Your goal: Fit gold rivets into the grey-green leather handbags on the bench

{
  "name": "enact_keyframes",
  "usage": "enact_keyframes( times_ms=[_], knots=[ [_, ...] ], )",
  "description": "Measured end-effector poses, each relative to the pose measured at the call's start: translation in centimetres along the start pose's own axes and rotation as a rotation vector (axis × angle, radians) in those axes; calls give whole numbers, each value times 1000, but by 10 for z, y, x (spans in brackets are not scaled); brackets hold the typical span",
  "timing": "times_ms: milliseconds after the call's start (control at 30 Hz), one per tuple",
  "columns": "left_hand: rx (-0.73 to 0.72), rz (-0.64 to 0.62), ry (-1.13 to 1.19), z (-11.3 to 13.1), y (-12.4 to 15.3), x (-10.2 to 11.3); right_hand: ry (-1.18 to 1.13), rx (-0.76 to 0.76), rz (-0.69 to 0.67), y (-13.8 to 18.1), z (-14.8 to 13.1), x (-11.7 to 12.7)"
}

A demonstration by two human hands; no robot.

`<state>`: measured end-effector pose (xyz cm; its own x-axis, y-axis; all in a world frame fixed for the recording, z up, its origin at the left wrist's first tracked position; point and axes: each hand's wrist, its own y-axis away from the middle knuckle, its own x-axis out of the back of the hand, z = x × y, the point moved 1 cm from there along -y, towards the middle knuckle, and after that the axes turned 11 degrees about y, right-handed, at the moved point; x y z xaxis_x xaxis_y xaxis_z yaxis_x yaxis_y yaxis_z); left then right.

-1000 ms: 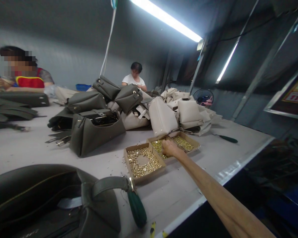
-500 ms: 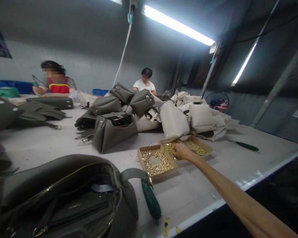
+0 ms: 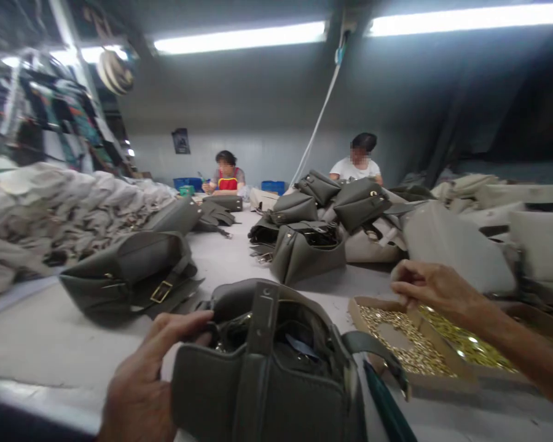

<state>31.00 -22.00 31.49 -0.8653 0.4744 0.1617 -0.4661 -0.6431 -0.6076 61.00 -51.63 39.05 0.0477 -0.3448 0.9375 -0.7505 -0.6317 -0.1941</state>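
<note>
An open dark grey-green handbag [image 3: 212,393] stands before me on the table, its strap upright across the opening. My left hand [image 3: 142,374] grips the bag's left rim, thumb and fingers around the edge. My right hand [image 3: 428,285] hovers above the cardboard trays with its fingertips pinched together; anything between them is too small to make out. Below it, one tray [image 3: 463,385] contains small gold metal pieces, and the neighbouring tray holds yellower gold pieces [image 3: 470,341]. A dark green tool handle [image 3: 384,402] lies beside the bag's right side, partly under its buckled strap.
Another grey-green bag with a buckle [image 3: 129,270] lies at left, before heaped pale bags [image 3: 74,209]. Grey-green bags [image 3: 308,245] are piled ahead, and pale bags [image 3: 456,245] at right. Two people sit across the table, one in a red apron [image 3: 227,183].
My right hand has lifted out of the gold-piece tray and moved toward the bag. My left hand has come into view on the bag. The view has turned left.
</note>
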Motion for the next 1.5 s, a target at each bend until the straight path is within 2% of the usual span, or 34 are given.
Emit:
enact_keyframes(
  times_ms=[67,167,300,433,500,600,733,900,1100,1300,1500],
  knots=[
    [14,-69,46,-3,-2,2,-119,89,25,-15,-37,-2],
    [42,-28,93,-2,-1,-1,-294,221,24,-32,-105,-6],
    [44,54,102,4,-1,-6,-566,392,-135,-35,-188,-19],
    [73,105,145,5,-2,-7,-771,552,-338,-25,-232,-47],
    [67,119,169,3,-2,-7,-847,600,-401,-20,-241,-63],
    [71,132,184,1,-2,-8,-897,611,-385,-14,-249,-77],
    [111,122,218,3,-4,-9,-776,589,-389,-8,-255,-77],
    [58,127,232,10,-5,-7,-661,599,-342,-7,-259,-73],
    [70,123,273,8,-5,-10,-702,535,-272,-3,-260,-83],
    [69,155,273,7,-5,-12,-836,362,-210,8,-260,-96],
    [-37,175,179,8,-3,-16,-844,341,-155,11,-263,-101]
  ],
)
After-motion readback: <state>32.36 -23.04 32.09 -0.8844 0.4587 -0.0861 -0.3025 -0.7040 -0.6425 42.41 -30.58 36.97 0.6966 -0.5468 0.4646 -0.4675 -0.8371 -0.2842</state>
